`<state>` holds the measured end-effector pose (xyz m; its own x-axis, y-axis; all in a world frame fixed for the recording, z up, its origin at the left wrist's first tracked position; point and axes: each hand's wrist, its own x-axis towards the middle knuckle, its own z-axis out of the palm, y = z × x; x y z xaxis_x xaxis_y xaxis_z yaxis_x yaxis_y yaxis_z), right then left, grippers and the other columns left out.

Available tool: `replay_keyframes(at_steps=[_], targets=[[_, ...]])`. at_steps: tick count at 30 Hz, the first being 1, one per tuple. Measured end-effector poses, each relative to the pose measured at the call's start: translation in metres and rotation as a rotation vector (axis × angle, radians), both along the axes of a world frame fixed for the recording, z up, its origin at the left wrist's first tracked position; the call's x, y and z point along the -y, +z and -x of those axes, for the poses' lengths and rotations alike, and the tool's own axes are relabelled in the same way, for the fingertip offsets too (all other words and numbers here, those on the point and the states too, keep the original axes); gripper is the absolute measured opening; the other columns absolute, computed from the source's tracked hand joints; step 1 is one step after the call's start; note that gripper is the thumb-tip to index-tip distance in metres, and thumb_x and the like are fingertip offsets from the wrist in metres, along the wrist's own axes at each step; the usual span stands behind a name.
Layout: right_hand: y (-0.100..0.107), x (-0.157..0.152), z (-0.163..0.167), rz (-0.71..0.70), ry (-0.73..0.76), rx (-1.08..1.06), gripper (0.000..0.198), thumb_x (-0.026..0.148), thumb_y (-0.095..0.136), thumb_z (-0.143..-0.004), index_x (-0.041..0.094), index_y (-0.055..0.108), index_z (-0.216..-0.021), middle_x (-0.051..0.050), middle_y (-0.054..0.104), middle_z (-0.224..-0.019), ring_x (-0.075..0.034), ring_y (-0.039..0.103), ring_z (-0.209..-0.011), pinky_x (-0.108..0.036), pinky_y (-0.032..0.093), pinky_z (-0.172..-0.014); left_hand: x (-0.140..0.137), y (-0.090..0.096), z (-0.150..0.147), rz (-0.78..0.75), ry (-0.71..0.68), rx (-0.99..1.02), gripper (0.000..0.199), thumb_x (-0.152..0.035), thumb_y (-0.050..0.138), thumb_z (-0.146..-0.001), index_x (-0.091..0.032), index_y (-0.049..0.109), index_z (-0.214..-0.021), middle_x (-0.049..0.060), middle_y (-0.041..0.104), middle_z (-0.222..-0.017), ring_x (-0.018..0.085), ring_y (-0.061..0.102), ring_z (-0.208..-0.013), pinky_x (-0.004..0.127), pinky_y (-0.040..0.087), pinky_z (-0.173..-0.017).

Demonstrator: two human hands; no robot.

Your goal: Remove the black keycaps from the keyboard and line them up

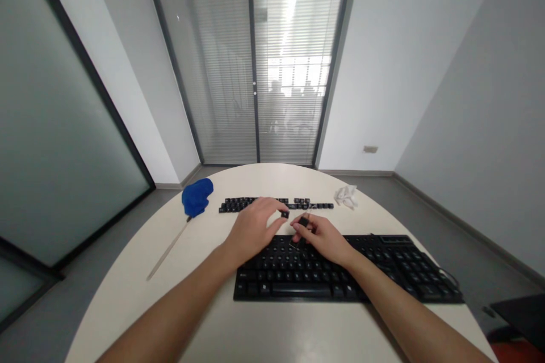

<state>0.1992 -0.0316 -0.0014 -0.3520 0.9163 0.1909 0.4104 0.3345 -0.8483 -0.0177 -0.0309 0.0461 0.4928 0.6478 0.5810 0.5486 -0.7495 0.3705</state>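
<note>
My left hand [254, 227] pinches a small black keycap [285, 214] between thumb and fingers, just above the tabletop. Close by on the right, my right hand [323, 236] is closed on a wire keycap puller [303, 220]; its dark body and thin wire show at the fingers. Both hands are over the back edge of a black keyboard [301, 289]. Toward its upper left, the keyboard shows small bare posts where caps are off, while lower rows carry caps. Behind my hands lie rows of loose black keycaps [234, 204], partly hidden by my left hand.
On the left of the round cream table [179, 317] lies a blue cloth duster head [196, 197] with a thin pale stick [169, 249]. A crumpled white tissue [346, 196] rests at the back right. The keyboard's cable [449, 278] curls at its right end.
</note>
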Motion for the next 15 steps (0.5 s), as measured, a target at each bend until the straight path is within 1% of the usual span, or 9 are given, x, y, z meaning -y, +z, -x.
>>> replay_keyframes(at_steps=[2, 3, 4, 6, 9, 11, 13, 15], targets=[[0.000, 0.000, 0.000, 0.010, -0.007, -0.001, 0.036, 0.050, 0.052, -0.094, 0.016, 0.063, -0.099, -0.005, 0.075, -0.077, -0.018, 0.065, -0.070, -0.028, 0.047, -0.065, -0.016, 0.006, 0.007, -0.017, 0.104, 0.041, 0.018, -0.024, 0.058, -0.092, -0.022, 0.063, -0.109, 0.004, 0.068, -0.105, 0.022, 0.060, -0.099, 0.038, 0.047, -0.091], [0.000, -0.001, 0.001, 0.013, -0.010, 0.001, 0.036, 0.050, 0.052, -0.094, 0.016, 0.063, -0.099, -0.005, 0.075, -0.076, -0.018, 0.066, -0.070, -0.028, 0.047, -0.065, -0.024, 0.006, 0.011, -0.019, 0.147, 0.041, 0.016, -0.024, 0.058, -0.092, -0.022, 0.064, -0.107, 0.004, 0.069, -0.106, 0.022, 0.060, -0.098, 0.038, 0.047, -0.091], [0.000, -0.001, 0.001, 0.013, -0.014, 0.003, 0.036, 0.050, 0.052, -0.094, 0.017, 0.063, -0.099, -0.004, 0.075, -0.076, -0.018, 0.065, -0.069, -0.028, 0.047, -0.064, -0.031, 0.003, 0.014, -0.025, 0.192, 0.036, 0.015, -0.022, 0.059, -0.092, -0.022, 0.064, -0.106, 0.003, 0.069, -0.106, 0.023, 0.060, -0.099, 0.039, 0.047, -0.091], [-0.001, 0.000, 0.001, 0.014, -0.016, 0.007, 0.035, 0.050, 0.052, -0.095, 0.017, 0.063, -0.099, -0.004, 0.075, -0.076, -0.017, 0.065, -0.069, -0.027, 0.046, -0.064, -0.044, -0.008, 0.021, -0.061, 0.277, 0.006, 0.014, -0.021, 0.061, -0.090, -0.023, 0.065, -0.103, 0.003, 0.070, -0.104, 0.024, 0.059, -0.099, 0.040, 0.047, -0.091], [-0.001, 0.000, 0.000, 0.014, -0.016, 0.006, 0.035, 0.050, 0.051, -0.095, 0.017, 0.063, -0.099, -0.004, 0.075, -0.076, -0.017, 0.064, -0.069, -0.027, 0.045, -0.064, -0.056, -0.035, 0.030, -0.064, 0.314, -0.115, 0.015, -0.021, 0.064, -0.088, -0.022, 0.067, -0.102, 0.004, 0.071, -0.101, 0.026, 0.058, -0.100, 0.041, 0.048, -0.088], [-0.002, 0.000, 0.000, 0.017, -0.017, 0.008, 0.035, 0.050, 0.051, -0.095, 0.017, 0.063, -0.098, -0.004, 0.075, -0.077, -0.017, 0.063, -0.068, -0.027, 0.045, -0.063, -0.061, -0.052, 0.034, -0.082, 0.268, -0.181, 0.015, -0.020, 0.065, -0.087, -0.023, 0.068, -0.102, 0.004, 0.070, -0.105, 0.025, 0.057, -0.103, 0.043, 0.046, -0.093], [-0.002, 0.000, 0.000, 0.020, -0.017, 0.011, 0.035, 0.051, 0.052, -0.094, 0.017, 0.063, -0.098, -0.004, 0.075, -0.077, -0.017, 0.063, -0.067, -0.027, 0.045, -0.062, -0.065, -0.064, 0.038, -0.115, 0.260, -0.204, 0.015, -0.019, 0.066, -0.086, -0.023, 0.069, -0.101, 0.005, 0.067, -0.111, 0.026, 0.054, -0.106, 0.044, 0.045, -0.096], [-0.001, 0.000, 0.000, 0.020, -0.015, 0.013, 0.036, 0.052, 0.053, -0.094, 0.017, 0.064, -0.098, -0.004, 0.075, -0.077, -0.017, 0.063, -0.066, -0.027, 0.045, -0.062, -0.068, -0.070, 0.041, -0.133, 0.263, -0.214, 0.016, -0.018, 0.067, -0.085, -0.023, 0.070, -0.099, 0.006, 0.065, -0.114, 0.027, 0.052, -0.109, 0.046, 0.044, -0.097]])
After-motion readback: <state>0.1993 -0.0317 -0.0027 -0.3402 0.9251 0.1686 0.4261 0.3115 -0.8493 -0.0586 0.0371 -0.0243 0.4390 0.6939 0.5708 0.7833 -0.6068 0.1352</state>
